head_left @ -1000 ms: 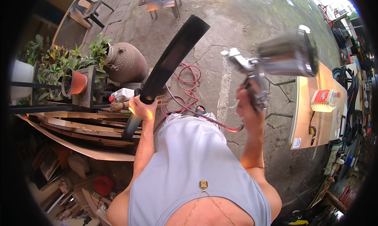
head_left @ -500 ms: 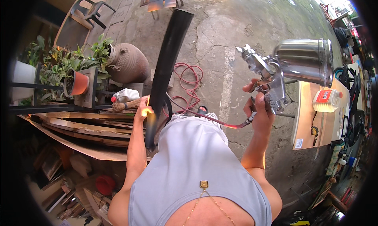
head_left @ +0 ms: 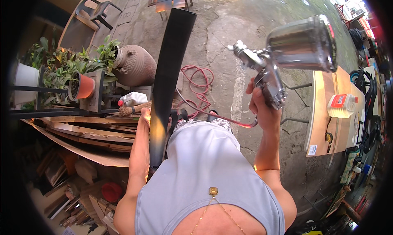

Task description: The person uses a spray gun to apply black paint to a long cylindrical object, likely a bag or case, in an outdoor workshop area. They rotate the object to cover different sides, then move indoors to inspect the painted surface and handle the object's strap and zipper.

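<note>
step: spray prep | left hand (head_left: 144, 119) grips black plank (head_left: 168, 77) upright over floor | right hand (head_left: 262, 108) holds spray gun (head_left: 282, 59), nozzle toward plank | next likely: steady aim, even pass

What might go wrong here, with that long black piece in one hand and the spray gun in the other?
The left hand grips the long black board only near its lower end, so it may tip or slip. The red hose lies looped on the concrete by the person's feet, a likely trip hazard. The spray gun in the right hand points toward the board, so spray could drift onto the left arm.
</note>
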`<action>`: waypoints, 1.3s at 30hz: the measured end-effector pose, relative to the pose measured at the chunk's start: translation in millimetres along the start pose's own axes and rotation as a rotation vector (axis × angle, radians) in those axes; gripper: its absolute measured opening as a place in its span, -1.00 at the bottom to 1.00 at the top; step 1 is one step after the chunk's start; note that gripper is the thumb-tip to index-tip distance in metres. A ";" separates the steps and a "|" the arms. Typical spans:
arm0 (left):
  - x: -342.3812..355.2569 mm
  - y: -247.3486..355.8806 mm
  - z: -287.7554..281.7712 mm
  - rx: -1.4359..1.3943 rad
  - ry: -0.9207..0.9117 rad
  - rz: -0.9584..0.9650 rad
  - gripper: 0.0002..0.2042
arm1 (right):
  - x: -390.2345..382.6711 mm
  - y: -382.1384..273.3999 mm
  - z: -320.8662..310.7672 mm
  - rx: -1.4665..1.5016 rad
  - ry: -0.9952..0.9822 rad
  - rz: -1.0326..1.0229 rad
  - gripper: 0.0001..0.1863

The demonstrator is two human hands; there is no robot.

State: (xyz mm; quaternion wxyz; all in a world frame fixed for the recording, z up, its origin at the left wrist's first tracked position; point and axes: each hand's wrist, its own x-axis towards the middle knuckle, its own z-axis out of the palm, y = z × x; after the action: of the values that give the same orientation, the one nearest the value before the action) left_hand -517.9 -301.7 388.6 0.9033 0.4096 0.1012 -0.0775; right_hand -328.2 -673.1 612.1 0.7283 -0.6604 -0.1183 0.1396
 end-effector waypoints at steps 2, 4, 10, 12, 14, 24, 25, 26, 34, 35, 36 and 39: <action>0.5 6.3 10.9 -0.043 -0.022 -0.058 -0.40 | -2.2 3.9 0.7 -0.038 -0.038 0.006 -0.75; 1.9 10.6 19.0 -0.080 -0.043 -0.107 -0.40 | -3.8 4.8 0.6 -0.103 -0.059 -0.013 -0.77; -1.3 8.2 29.8 -0.155 -0.069 -0.191 -0.40 | 6.4 0.9 -5.3 -0.014 0.123 0.014 -0.62; -2.0 5.3 31.3 -0.159 -0.068 -0.205 -0.40 | 0.5 4.3 -6.3 -0.040 0.031 0.026 -0.74; -1.2 5.0 33.7 -0.167 -0.058 -0.211 -0.40 | -9.5 3.6 -6.6 -0.194 -0.099 0.017 -0.79; 1.4 4.5 42.4 -0.173 -0.002 -0.219 -0.40 | 3.6 -2.9 -13.8 -0.055 0.053 0.063 -0.85; 1.2 5.5 43.2 -0.173 0.004 -0.221 -0.40 | 1.8 1.9 -12.1 -0.074 0.007 0.043 -0.85; 0.8 5.6 43.7 -0.177 0.009 -0.225 -0.40 | -1.1 5.4 -11.8 -0.093 -0.039 0.023 -0.86; -0.3 11.3 55.5 -0.152 0.108 -0.222 -0.40 | 3.3 -6.7 -25.1 -0.098 0.022 0.071 -0.81; 0.8 13.0 57.1 -0.145 0.121 -0.225 -0.40 | 2.8 -10.4 -26.0 -0.098 0.048 0.106 -0.80; 3.5 14.9 57.7 -0.139 0.128 -0.228 -0.40 | 0.4 -7.9 -24.8 -0.120 0.008 0.078 -0.79; 1.4 15.2 61.3 -0.119 0.189 -0.218 -0.40 | -11.1 -0.6 -17.7 -0.242 -0.188 0.045 -0.78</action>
State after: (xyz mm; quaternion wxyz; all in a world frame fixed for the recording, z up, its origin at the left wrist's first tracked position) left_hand -505.8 -338.2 438.8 0.8987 0.3474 0.2340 -0.1300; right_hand -332.2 -693.5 611.1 0.6258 -0.7299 -0.1872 0.2016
